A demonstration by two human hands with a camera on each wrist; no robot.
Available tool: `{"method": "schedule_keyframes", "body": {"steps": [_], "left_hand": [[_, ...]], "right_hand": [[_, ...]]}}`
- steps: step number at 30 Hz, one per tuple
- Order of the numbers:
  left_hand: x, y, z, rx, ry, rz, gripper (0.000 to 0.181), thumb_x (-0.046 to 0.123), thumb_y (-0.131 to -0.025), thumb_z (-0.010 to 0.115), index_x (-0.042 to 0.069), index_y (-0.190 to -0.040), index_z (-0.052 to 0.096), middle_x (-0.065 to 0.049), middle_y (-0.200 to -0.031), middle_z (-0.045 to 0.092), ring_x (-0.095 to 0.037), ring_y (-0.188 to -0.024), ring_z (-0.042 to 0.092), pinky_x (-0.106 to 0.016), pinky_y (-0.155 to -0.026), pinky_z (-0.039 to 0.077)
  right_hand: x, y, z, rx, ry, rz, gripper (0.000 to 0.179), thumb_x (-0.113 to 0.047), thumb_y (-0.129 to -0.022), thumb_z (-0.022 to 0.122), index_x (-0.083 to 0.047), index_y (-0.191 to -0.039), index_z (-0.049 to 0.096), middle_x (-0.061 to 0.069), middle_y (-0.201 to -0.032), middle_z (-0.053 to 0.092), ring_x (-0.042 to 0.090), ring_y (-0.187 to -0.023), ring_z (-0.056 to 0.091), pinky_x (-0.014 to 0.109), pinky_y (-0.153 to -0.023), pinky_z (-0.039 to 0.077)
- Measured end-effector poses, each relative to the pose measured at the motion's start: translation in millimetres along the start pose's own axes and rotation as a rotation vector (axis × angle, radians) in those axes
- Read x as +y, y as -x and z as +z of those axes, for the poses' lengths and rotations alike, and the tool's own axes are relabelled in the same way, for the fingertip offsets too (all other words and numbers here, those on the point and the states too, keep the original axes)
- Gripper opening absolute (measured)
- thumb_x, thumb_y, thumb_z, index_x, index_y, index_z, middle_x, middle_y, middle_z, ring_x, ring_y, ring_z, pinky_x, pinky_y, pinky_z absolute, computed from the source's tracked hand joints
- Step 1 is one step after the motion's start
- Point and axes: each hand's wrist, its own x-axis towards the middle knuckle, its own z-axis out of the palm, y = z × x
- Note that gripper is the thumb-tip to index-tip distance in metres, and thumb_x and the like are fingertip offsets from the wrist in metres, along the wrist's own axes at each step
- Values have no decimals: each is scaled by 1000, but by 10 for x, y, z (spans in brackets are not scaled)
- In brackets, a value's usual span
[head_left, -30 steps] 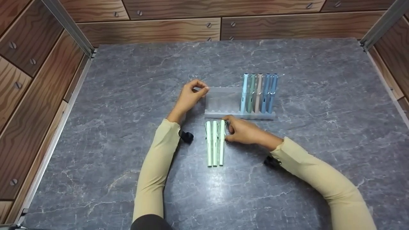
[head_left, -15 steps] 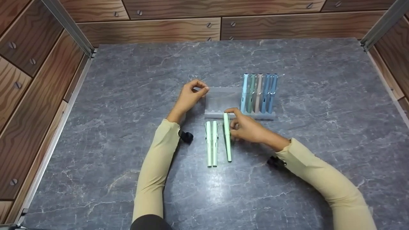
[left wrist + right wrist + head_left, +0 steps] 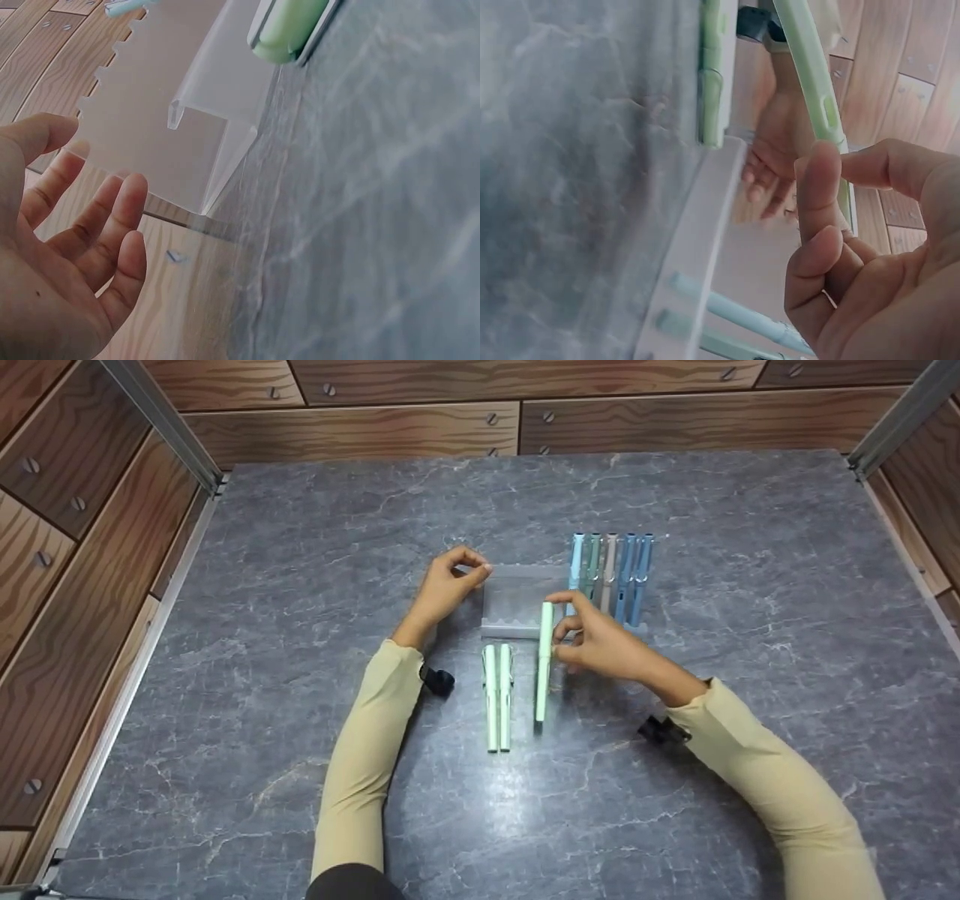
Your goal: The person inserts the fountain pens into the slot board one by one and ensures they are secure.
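Observation:
A clear plastic pen stand (image 3: 517, 598) with a notched top edge stands on the table. My left hand (image 3: 448, 589) pinches its upper left corner between thumb and index finger; in the left wrist view the other fingers curl loosely behind the sheet (image 3: 150, 90). My right hand (image 3: 604, 643) pinches a light green pen (image 3: 544, 667) near its upper part, in front of the stand. That pen is raised and tilted, its dark-tipped end pointing down toward me. Two matching green pens (image 3: 491, 697) lie side by side in front of the stand.
Several pens in light blue (image 3: 577, 559), dark green, beige and blue lean in the stand's right half, partly hidden by my right hand. The grey marbled table (image 3: 337, 525) is bordered by wood-patterned panels (image 3: 360, 431) and metal posts.
My right hand has taken the rightmost green pen from beside the other two, lifted it and carried it right and toward the stand. The left hand has stayed at the stand's corner.

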Motion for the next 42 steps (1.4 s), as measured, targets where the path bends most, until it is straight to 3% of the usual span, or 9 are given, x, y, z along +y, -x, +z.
{"method": "schedule_keyframes", "body": {"steps": [7, 13, 21, 42], "left_hand": [[-14, 2, 4, 10, -8, -5, 17, 17, -91, 67, 3, -99, 66, -4, -94, 63, -38, -80, 65, -21, -63, 47], [-29, 0, 8, 15, -10, -14, 15, 16, -91, 67, 4, -98, 66, -4, -94, 63, -35, -79, 64, -19, -61, 46], [-24, 11, 10, 10, -1, 6, 16, 17, -91, 67, 3, -98, 66, -4, -93, 63, -42, -82, 64, -20, -63, 48], [-6, -7, 1, 0, -10, 0, 18, 18, -91, 67, 2, -100, 65, -6, -96, 64, -41, -83, 65, -23, -63, 49]], "right_hand": [[-43, 27, -119, 29, -10, -38, 65, 4, -86, 58, -9, -142, 27, 9, -89, 59, 16, -58, 55, 36, -60, 54], [-86, 55, -158, 65, -16, -60, 63, 1, -88, 60, -11, -141, 28, 8, -89, 58, 21, -59, 56, 31, -56, 51], [-155, 63, -200, 125, -41, -108, 61, 2, -89, 60, -9, -141, 28, 7, -87, 56, 12, -55, 51, 23, -53, 46], [-221, -24, -283, 322, 49, -236, 62, 1, -88, 65, -9, -140, 33, 6, -83, 57, 8, -53, 51, 22, -51, 46]]}}
